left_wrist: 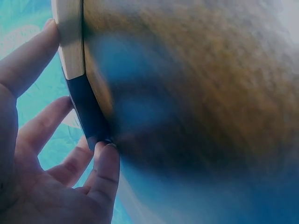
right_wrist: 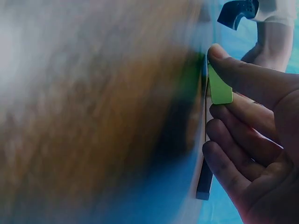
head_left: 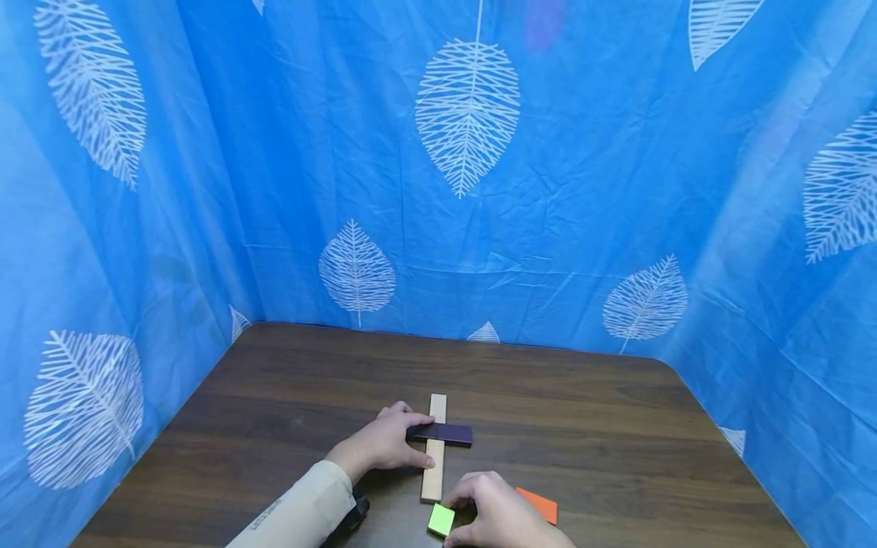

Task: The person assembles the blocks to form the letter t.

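A pale wooden strip point(head_left: 433, 476) lies lengthwise on the table, pointing away from me. Across it runs a dark purple block point(head_left: 455, 435), its left part partly hidden by my left hand point(head_left: 384, 443). That hand's thumb touches the strip's side, and its other fingers reach to the purple block point(left_wrist: 86, 105) with little bend. At the strip's near end, my right hand point(head_left: 499, 511) pinches a small lime-green block point(head_left: 441, 520) between thumb and finger; the right wrist view shows the green block point(right_wrist: 220, 87) from the side.
An orange block point(head_left: 539, 505) lies just beyond my right hand, partly covered by it. Dark wood-grain table point(head_left: 582, 426) surrounds the pieces. Blue curtains point(head_left: 438, 251) with white leaf prints stand along the table's back and sides.
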`<state>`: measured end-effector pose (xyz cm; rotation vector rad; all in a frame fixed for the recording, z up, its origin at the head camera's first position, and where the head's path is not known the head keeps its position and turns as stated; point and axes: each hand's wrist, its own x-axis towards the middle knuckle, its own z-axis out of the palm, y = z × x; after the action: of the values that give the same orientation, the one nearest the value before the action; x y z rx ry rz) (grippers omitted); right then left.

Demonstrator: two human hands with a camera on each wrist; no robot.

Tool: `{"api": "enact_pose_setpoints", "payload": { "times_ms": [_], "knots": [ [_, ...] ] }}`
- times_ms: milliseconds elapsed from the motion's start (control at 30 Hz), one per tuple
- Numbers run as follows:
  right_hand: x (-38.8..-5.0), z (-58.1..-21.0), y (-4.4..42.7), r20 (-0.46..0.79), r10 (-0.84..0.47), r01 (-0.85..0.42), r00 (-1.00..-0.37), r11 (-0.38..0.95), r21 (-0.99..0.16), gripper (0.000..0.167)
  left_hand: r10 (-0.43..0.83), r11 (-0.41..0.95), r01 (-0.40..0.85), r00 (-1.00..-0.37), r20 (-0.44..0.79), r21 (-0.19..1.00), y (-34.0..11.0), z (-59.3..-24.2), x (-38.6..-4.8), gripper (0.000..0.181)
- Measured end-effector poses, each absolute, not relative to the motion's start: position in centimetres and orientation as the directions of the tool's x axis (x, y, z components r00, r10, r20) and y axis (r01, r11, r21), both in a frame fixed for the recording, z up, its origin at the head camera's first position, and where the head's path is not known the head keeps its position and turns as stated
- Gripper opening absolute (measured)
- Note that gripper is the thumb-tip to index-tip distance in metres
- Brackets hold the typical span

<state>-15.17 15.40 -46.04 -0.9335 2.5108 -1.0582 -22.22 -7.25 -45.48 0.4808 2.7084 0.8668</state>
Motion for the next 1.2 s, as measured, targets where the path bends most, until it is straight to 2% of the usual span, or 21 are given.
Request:
{"api": "enact_pose_setpoints", "payload": {
  "times_ms": [167,500,733,1200],
  "knots": [
    [-15.0,-45.8,14.9,-0.092,-0.623,-0.349,-0.777,0.547,-0.761,0.022,0.392,0.765,0.245,-0.911,-0.129,0.596,-7.3,-45.5,-22.2,0.067],
    [-14.5,-45.8,13.5,-0.113,-0.563,-0.360,-0.819,0.656,-0.663,0.019,0.407,0.756,0.272,-0.908,-0.103,0.596,-7.4,-45.6,-22.1,0.068],
    [-14.3,-45.6,12.5,-0.137,-0.512,-0.302,-0.848,0.679,-0.669,0.024,0.407,0.756,0.272,-0.908,-0.103,0.595,-7.3,-45.7,-22.0,0.067],
    [-14.3,-45.6,12.5,-0.151,-0.498,-0.295,-0.854,0.702,-0.648,0.023,0.399,0.760,0.261,-0.911,-0.109,0.596,-7.6,-45.6,-22.0,0.067]
  ]
}}
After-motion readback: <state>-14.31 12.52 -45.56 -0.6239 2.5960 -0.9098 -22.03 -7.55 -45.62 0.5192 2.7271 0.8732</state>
